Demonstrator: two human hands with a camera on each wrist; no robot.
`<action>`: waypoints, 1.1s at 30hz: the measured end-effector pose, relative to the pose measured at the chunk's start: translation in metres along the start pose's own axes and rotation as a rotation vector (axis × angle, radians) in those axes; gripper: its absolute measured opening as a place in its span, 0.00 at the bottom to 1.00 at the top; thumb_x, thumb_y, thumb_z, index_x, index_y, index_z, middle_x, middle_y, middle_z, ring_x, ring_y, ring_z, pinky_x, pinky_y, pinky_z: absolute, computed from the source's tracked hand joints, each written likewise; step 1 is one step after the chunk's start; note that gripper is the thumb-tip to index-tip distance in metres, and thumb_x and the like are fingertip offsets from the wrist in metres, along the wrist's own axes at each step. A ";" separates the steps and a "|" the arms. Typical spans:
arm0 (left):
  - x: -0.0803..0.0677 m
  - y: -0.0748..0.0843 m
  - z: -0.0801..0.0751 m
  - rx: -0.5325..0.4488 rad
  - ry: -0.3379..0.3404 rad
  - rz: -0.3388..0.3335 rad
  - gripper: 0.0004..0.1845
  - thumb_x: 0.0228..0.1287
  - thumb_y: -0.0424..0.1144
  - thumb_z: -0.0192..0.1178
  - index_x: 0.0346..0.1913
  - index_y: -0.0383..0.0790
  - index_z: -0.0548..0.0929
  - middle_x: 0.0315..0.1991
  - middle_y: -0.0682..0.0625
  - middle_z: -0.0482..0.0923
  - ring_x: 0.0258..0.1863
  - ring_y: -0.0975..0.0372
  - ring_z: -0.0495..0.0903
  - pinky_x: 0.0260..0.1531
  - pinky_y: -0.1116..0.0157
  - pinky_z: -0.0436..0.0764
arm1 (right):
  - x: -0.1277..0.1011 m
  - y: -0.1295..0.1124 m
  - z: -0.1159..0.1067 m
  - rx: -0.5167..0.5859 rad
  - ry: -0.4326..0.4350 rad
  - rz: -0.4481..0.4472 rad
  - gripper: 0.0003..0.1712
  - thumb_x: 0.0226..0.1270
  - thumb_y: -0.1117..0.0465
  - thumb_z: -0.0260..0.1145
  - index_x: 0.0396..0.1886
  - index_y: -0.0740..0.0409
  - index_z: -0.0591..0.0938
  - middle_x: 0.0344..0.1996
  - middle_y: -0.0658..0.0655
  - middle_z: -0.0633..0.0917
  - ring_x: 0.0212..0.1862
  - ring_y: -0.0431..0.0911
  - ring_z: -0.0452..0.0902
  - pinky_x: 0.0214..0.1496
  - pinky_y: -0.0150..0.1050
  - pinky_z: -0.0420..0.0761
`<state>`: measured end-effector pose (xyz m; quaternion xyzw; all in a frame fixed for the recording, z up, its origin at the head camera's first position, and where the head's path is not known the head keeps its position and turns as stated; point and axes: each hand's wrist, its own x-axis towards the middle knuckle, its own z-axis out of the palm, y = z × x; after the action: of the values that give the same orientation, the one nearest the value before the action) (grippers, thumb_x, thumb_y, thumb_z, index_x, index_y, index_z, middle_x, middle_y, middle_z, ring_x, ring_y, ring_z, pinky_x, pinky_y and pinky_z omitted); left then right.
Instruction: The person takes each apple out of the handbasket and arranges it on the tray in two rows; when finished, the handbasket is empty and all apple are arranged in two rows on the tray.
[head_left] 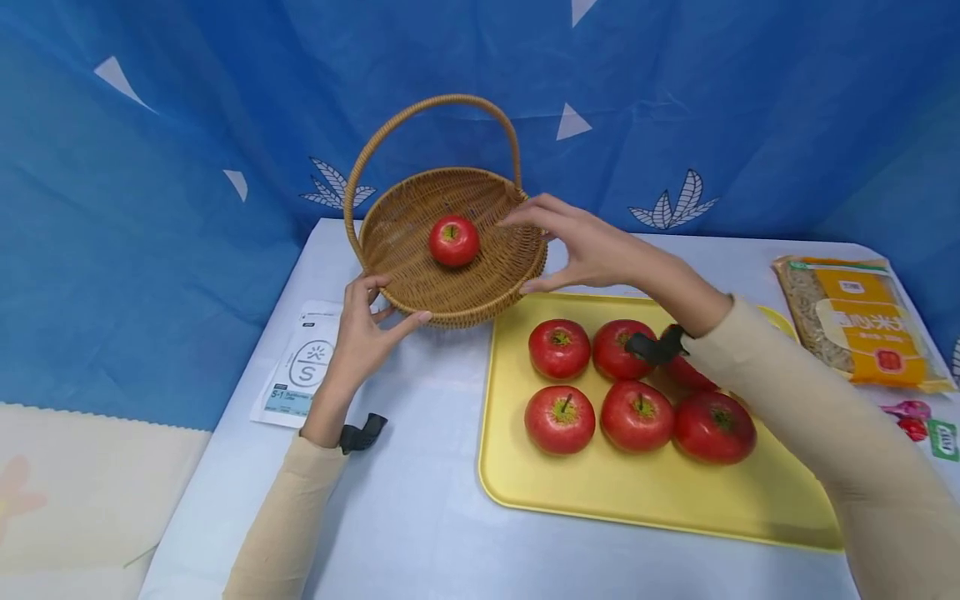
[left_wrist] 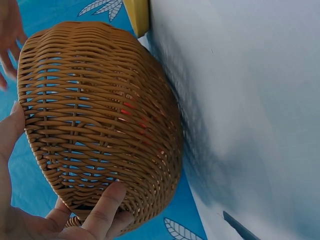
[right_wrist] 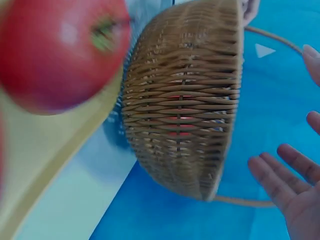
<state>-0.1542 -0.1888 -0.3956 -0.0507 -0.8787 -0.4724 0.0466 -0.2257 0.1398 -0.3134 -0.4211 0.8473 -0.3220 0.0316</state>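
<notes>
A round wicker basket (head_left: 457, 310) with a tall hoop handle stands at the back of the table, and a single red apple (head_left: 453, 241) lies in it. My left hand (head_left: 378, 304) holds the basket's near-left rim, with the thumb (left_wrist: 107, 202) pressed against the woven wall (left_wrist: 100, 125). My right hand (head_left: 540, 250) hovers just off the basket's right rim, fingers (right_wrist: 295, 182) spread and holding nothing. In the right wrist view the basket (right_wrist: 185, 100) shows side-on, with red visible through the weave.
A yellow tray (head_left: 637, 492) lies to the right of the basket, holding several red apples (head_left: 560, 419); one apple (right_wrist: 55, 50) looms blurred before the right wrist camera. A noodle packet (head_left: 862, 321) sits far right, a printed card (head_left: 300, 367) left. Blue cloth hangs behind.
</notes>
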 end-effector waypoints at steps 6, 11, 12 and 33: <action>0.002 0.001 0.000 -0.002 -0.004 0.004 0.43 0.54 0.50 0.74 0.65 0.34 0.62 0.71 0.35 0.53 0.73 0.44 0.58 0.60 0.54 0.79 | 0.064 0.024 0.020 -0.041 -0.148 0.034 0.45 0.54 0.44 0.76 0.70 0.49 0.69 0.65 0.58 0.68 0.63 0.51 0.67 0.62 0.50 0.75; 0.003 0.001 0.000 -0.005 -0.008 0.010 0.43 0.54 0.50 0.73 0.65 0.34 0.62 0.71 0.36 0.52 0.73 0.45 0.59 0.60 0.55 0.79 | 0.100 0.039 0.037 -0.057 -0.230 0.083 0.45 0.55 0.46 0.75 0.71 0.49 0.68 0.66 0.60 0.66 0.67 0.53 0.65 0.69 0.51 0.71; 0.003 0.002 0.000 -0.007 -0.008 0.015 0.44 0.54 0.51 0.73 0.65 0.34 0.62 0.71 0.36 0.52 0.73 0.45 0.59 0.60 0.54 0.79 | 0.106 0.042 0.039 -0.061 -0.242 0.093 0.44 0.55 0.46 0.76 0.71 0.50 0.68 0.67 0.60 0.65 0.68 0.54 0.64 0.69 0.51 0.71; 0.002 -0.007 0.000 -0.019 -0.004 0.018 0.42 0.54 0.50 0.73 0.65 0.36 0.63 0.73 0.37 0.51 0.74 0.47 0.58 0.60 0.54 0.79 | 0.141 0.057 0.076 -0.230 -0.425 0.187 0.37 0.61 0.58 0.73 0.69 0.42 0.69 0.70 0.60 0.56 0.67 0.62 0.60 0.65 0.56 0.73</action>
<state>-0.1573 -0.1926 -0.4006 -0.0599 -0.8738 -0.4801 0.0485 -0.3308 0.0218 -0.3750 -0.4000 0.8879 -0.1235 0.1905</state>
